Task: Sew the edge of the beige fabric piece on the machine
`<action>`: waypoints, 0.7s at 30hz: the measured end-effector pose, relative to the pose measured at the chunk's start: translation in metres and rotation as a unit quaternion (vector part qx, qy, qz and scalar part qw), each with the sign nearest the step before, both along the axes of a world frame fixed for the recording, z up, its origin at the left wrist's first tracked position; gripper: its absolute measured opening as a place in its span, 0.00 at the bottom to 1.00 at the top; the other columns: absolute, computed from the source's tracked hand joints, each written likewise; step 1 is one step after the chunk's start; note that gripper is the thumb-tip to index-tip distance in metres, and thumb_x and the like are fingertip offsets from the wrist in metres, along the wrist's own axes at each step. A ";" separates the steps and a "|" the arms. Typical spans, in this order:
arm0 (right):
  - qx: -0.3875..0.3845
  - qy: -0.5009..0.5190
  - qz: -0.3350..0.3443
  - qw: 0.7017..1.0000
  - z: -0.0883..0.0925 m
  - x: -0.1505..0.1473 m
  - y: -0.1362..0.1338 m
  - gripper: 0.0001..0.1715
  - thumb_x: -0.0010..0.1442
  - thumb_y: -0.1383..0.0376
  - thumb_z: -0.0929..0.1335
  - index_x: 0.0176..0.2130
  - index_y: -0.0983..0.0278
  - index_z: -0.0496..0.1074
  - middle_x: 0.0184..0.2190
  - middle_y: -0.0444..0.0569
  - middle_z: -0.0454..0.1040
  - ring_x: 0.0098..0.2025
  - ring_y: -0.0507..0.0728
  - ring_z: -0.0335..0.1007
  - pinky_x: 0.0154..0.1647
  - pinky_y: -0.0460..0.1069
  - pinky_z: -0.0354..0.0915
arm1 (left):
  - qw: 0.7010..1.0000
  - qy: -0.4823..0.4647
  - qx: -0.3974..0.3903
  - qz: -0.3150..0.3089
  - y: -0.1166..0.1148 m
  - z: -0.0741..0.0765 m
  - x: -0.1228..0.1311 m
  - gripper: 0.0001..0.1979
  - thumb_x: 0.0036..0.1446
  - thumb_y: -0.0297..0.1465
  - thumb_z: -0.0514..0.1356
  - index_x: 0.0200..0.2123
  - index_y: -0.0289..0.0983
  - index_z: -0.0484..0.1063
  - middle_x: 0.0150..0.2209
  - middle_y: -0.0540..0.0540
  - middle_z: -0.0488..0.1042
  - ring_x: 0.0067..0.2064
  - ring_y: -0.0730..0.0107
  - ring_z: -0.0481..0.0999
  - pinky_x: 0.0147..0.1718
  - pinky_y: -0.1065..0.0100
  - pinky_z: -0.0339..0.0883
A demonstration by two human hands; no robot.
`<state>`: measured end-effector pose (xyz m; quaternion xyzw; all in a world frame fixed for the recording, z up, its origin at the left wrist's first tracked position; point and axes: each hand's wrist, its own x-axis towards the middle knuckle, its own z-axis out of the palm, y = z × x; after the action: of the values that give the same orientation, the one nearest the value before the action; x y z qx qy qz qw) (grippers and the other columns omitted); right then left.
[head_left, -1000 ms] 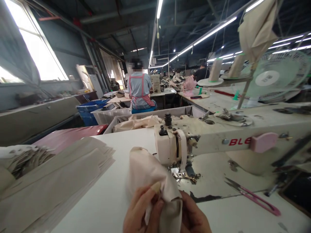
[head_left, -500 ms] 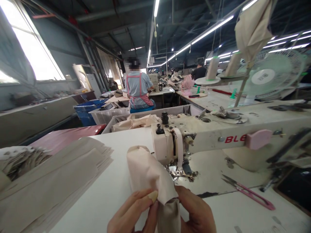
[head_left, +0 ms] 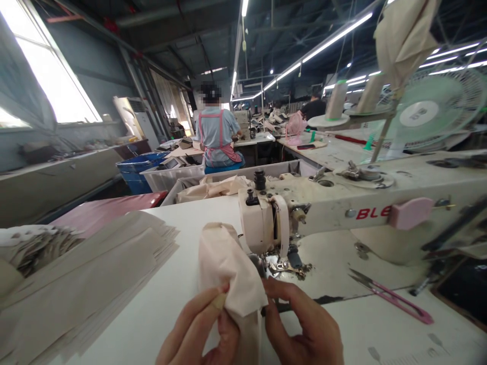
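Left grip [head_left: 196,329]: closed to a pinch, thumb against fingers, on the near part of a beige fabric piece [head_left: 228,258]. Right grip [head_left: 304,322]: thumb and index fingertip nearly together at the right edge of the same piece, taking that edge between them; remaining fingers curled beneath, partly hidden.

Fabric piece: lies between the two grips and extends ahead of the left one, its far end rounded and puffed up. A fold edge crosses it just right of the left fingertips; a further length hangs down between the grips towards the wearer. Below the fold, the layers cannot be told apart.

Sewing machine [head_left: 327,223]: ahead of the right grip, its arm running off to the right. Red letters "BLE" show on the arm, with a pink block [head_left: 413,213] just beside them. Presser foot [head_left: 281,266] is just ahead of the right fingertips, near the fabric piece; the fabric is not under it.

Thread snips [head_left: 395,299] with a pink handle: on the desk [head_left: 152,299], right of the right grip and apart from it, blades pointing towards the machine.

Stack of beige panels [head_left: 87,284]: left of the left grip, well apart, edges fanned.

Farther ahead of both grips: a grey bin [head_left: 304,170] holding beige cloth, then a seated co-worker [head_left: 216,132] in a pink-strapped apron, back turned. Ahead and right of the right grip: thread cones [head_left: 337,104] and a pale green fan [head_left: 445,109].
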<state>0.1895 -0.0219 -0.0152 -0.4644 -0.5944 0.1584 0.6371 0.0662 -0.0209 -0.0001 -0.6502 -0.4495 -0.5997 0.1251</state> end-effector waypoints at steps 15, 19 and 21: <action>-0.118 0.232 0.034 0.965 0.015 -0.032 -0.001 0.03 0.60 0.62 0.63 0.37 0.57 0.63 0.26 0.39 0.68 0.27 0.53 0.64 0.26 0.45 0.60 | 0.971 -0.058 -0.094 -0.213 0.006 -0.026 -0.013 0.12 0.61 0.39 0.59 0.44 0.38 0.71 0.41 0.42 0.73 0.42 0.67 0.75 0.41 0.71 0.72; -0.097 0.152 0.009 0.984 0.015 -0.039 -0.005 0.06 0.66 0.66 0.59 0.37 0.57 0.63 0.24 0.39 0.67 0.24 0.52 0.64 0.23 0.45 0.61 | 0.958 -0.222 -0.129 -0.125 0.002 -0.008 0.009 0.08 0.62 0.34 0.58 0.34 0.37 0.74 0.41 0.43 0.72 0.44 0.64 0.73 0.43 0.69 0.69; -0.073 0.121 -0.020 0.990 0.015 -0.033 -0.004 0.07 0.67 0.67 0.58 0.38 0.57 0.63 0.25 0.40 0.68 0.24 0.53 0.66 0.24 0.45 0.62 | 0.945 -0.272 -0.156 -0.096 -0.004 0.003 0.016 0.12 0.63 0.36 0.56 0.31 0.38 0.73 0.37 0.46 0.74 0.37 0.68 0.74 0.36 0.73 0.68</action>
<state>0.1562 -0.0260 -0.0005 -0.4990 -0.4905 0.2433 0.6717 0.0824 -0.0249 0.0032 -0.5138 -0.4894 -0.6856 -0.1629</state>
